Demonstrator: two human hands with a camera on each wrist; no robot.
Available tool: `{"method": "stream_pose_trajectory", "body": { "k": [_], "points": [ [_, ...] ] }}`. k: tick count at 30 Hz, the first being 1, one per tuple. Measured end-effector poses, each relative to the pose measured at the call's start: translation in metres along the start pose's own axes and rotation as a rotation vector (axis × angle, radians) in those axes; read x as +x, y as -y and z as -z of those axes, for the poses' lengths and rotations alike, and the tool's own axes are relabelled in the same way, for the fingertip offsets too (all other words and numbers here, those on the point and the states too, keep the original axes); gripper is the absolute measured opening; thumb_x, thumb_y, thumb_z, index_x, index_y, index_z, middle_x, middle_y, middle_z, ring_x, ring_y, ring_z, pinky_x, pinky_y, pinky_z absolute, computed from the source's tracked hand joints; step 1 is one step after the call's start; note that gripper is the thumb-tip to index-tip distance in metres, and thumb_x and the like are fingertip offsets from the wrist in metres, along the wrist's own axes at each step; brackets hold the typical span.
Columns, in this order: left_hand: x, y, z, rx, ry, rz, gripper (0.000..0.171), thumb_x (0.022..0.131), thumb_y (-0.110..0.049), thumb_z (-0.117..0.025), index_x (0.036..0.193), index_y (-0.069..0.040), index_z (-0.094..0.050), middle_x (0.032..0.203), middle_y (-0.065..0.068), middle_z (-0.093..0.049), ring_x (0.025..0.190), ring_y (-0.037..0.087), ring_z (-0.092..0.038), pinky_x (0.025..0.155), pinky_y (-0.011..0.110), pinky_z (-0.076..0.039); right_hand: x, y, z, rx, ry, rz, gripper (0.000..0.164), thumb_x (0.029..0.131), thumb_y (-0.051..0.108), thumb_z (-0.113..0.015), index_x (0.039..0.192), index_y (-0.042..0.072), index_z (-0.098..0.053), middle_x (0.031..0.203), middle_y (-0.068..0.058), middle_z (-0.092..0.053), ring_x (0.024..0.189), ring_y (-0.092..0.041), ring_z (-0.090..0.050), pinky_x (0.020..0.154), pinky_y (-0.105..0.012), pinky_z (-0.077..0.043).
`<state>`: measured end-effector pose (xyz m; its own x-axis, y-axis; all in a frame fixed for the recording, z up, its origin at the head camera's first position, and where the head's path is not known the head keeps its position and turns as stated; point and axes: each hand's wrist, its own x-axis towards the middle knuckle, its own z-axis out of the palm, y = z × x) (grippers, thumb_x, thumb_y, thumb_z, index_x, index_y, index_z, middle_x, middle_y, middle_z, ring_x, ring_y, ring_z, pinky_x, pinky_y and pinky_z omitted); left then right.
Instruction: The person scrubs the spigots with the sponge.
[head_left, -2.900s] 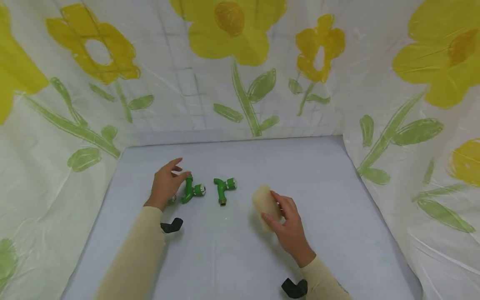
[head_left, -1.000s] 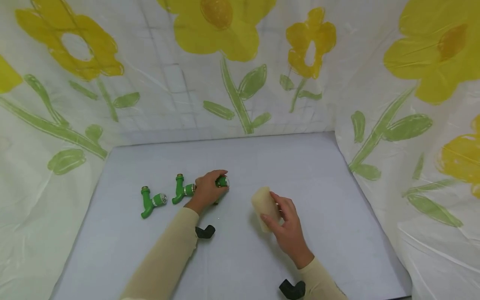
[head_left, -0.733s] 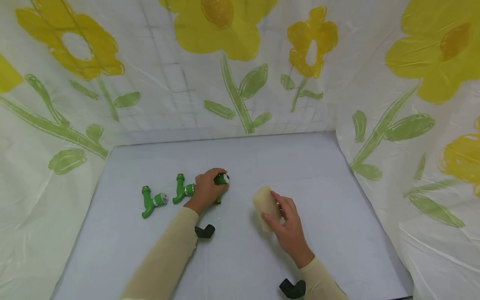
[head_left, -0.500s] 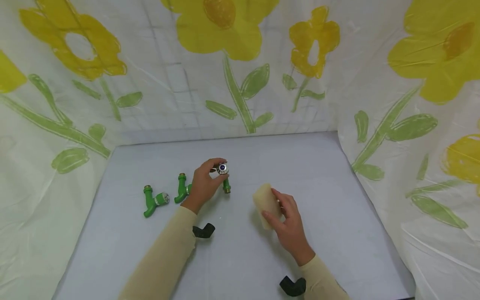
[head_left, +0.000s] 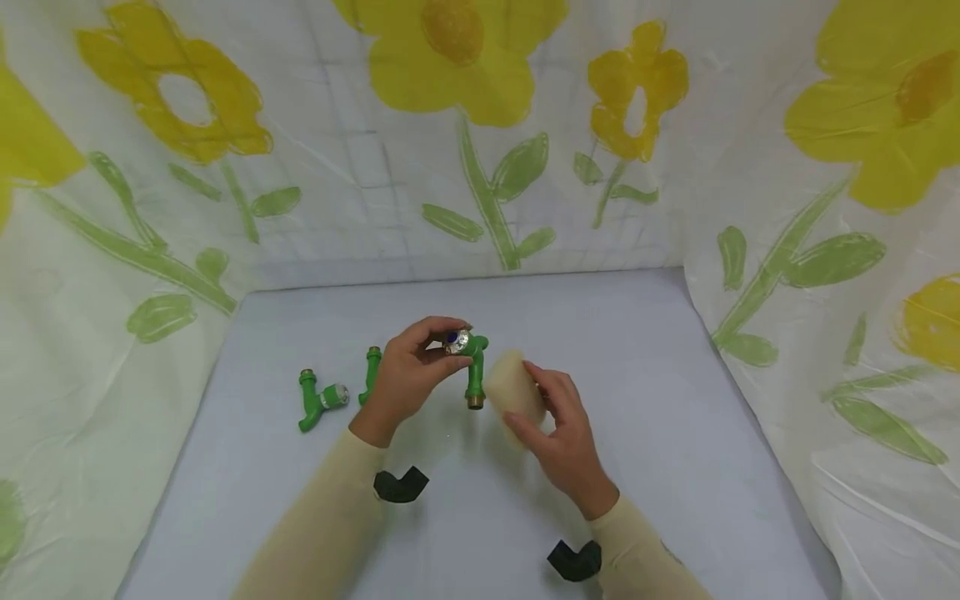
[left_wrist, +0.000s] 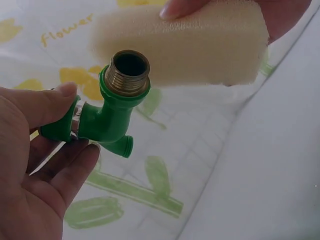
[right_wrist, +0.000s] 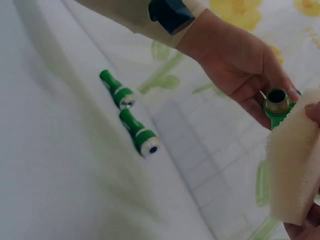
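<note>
My left hand (head_left: pixel 408 371) pinches a green faucet (head_left: pixel 476 371) by its knob, thumb on one side and fingers on the other. The faucet is held above the table, its brass threaded end pointing down toward me in the head view. Close to its right, my right hand (head_left: pixel 558 433) grips a pale cream sponge (head_left: pixel 512 387) between thumb and fingers. In the left wrist view the sponge (left_wrist: pixel 200 47) stands just behind the faucet's threaded mouth (left_wrist: pixel 129 72); whether they touch I cannot tell. The right wrist view shows the sponge partly covering the faucet.
Two more green faucets lie on the white table (head_left: pixel 637 333) at left: one faucet (head_left: pixel 318 400) fully seen, another faucet (head_left: pixel 371 375) partly behind my left hand. A white curtain (head_left: pixel 300 242) with yellow flowers encloses the back and sides.
My left hand has moved right from the left faucets, taken hold of the rightmost faucet, lifted it and turned it. The right hand has brought the sponge slightly left, up to the faucet.
</note>
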<state>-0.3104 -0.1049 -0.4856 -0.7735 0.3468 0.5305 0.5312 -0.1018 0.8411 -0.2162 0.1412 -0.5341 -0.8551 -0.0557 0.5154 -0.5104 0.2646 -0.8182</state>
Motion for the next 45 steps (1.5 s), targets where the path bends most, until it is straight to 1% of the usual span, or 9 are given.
{"method": "stream_pose_trajectory", "body": {
  "k": [4,10,13,19,26,32,37,40,45],
  "points": [
    [-0.008,-0.01,-0.002,-0.01,0.014,-0.014,0.046,0.089,0.014,-0.084,0.131,-0.001,-0.072,0.128,0.015,-0.071,0.11,0.03,-0.067,0.092,0.039,-0.063,-0.002,0.009,-0.006,0.016,0.035,0.068,0.071,0.093,0.001,-0.085,0.157,0.009,-0.056,0.139,-0.009,-0.058,0.125,-0.028,-0.054,0.102,-0.031,-0.053],
    [-0.021,-0.008,-0.006,-0.077,0.002,0.025,0.046,0.088,0.017,-0.083,0.131,0.003,-0.073,0.13,0.018,-0.072,0.115,0.03,-0.069,0.092,0.04,-0.063,-0.001,0.011,-0.009,-0.019,0.102,0.156,0.076,0.089,0.001,-0.088,0.158,0.006,-0.055,0.139,-0.01,-0.059,0.126,-0.029,-0.055,0.098,-0.037,-0.056],
    [-0.025,-0.007,-0.008,-0.112,0.002,0.056,0.046,0.087,0.017,-0.084,0.13,0.003,-0.074,0.128,0.019,-0.074,0.116,0.029,-0.071,0.092,0.039,-0.063,0.004,0.004,-0.007,-0.049,0.075,0.129,0.074,0.092,0.0,-0.086,0.158,0.007,-0.055,0.138,-0.011,-0.058,0.124,-0.028,-0.055,0.097,-0.036,-0.055],
    [-0.031,-0.005,-0.012,-0.142,0.024,0.072,0.046,0.089,0.014,-0.084,0.132,0.004,-0.073,0.13,0.02,-0.073,0.119,0.032,-0.071,0.093,0.041,-0.063,0.009,-0.004,-0.006,-0.025,0.017,-0.036,0.067,0.1,0.004,-0.08,0.161,0.013,-0.053,0.139,-0.006,-0.056,0.125,-0.022,-0.054,0.102,-0.036,-0.054],
    [-0.036,0.002,-0.01,-0.153,-0.063,0.083,0.047,0.091,0.013,-0.082,0.136,0.005,-0.071,0.131,0.021,-0.073,0.123,0.031,-0.068,0.095,0.04,-0.062,-0.006,0.011,-0.014,0.103,0.176,0.067,0.068,0.1,0.0,-0.077,0.162,0.008,-0.051,0.144,-0.009,-0.055,0.129,-0.029,-0.054,0.105,-0.039,-0.055],
    [-0.038,0.004,-0.01,-0.172,-0.051,0.084,0.043,0.093,0.01,-0.081,0.135,0.005,-0.072,0.132,0.021,-0.072,0.124,0.033,-0.068,0.096,0.039,-0.061,-0.002,0.015,-0.011,0.023,0.196,0.196,0.071,0.092,0.0,-0.083,0.157,0.005,-0.055,0.141,-0.011,-0.057,0.126,-0.031,-0.056,0.098,-0.042,-0.056],
    [-0.04,0.003,-0.012,-0.158,-0.02,0.089,0.044,0.09,0.011,-0.084,0.132,0.003,-0.074,0.131,0.02,-0.073,0.119,0.032,-0.069,0.095,0.041,-0.062,0.008,0.002,-0.012,-0.016,0.085,0.043,0.067,0.099,0.004,-0.079,0.161,0.009,-0.053,0.142,-0.009,-0.056,0.126,-0.027,-0.054,0.101,-0.044,-0.055],
    [-0.041,0.002,-0.01,-0.138,-0.027,0.088,0.044,0.091,0.01,-0.084,0.133,0.002,-0.074,0.131,0.019,-0.073,0.119,0.032,-0.069,0.095,0.04,-0.062,0.005,-0.001,-0.015,0.005,0.078,-0.037,0.065,0.102,0.006,-0.077,0.162,0.012,-0.051,0.143,-0.006,-0.055,0.125,-0.024,-0.055,0.1,-0.044,-0.056],
    [-0.042,0.005,-0.005,-0.167,-0.095,0.075,0.044,0.093,0.008,-0.082,0.136,0.005,-0.071,0.132,0.022,-0.072,0.127,0.035,-0.066,0.099,0.037,-0.06,-0.007,0.01,-0.022,0.044,0.192,0.09,0.068,0.098,0.004,-0.08,0.161,0.008,-0.052,0.143,-0.009,-0.057,0.127,-0.029,-0.057,0.099,-0.044,-0.059]
  ]
}}
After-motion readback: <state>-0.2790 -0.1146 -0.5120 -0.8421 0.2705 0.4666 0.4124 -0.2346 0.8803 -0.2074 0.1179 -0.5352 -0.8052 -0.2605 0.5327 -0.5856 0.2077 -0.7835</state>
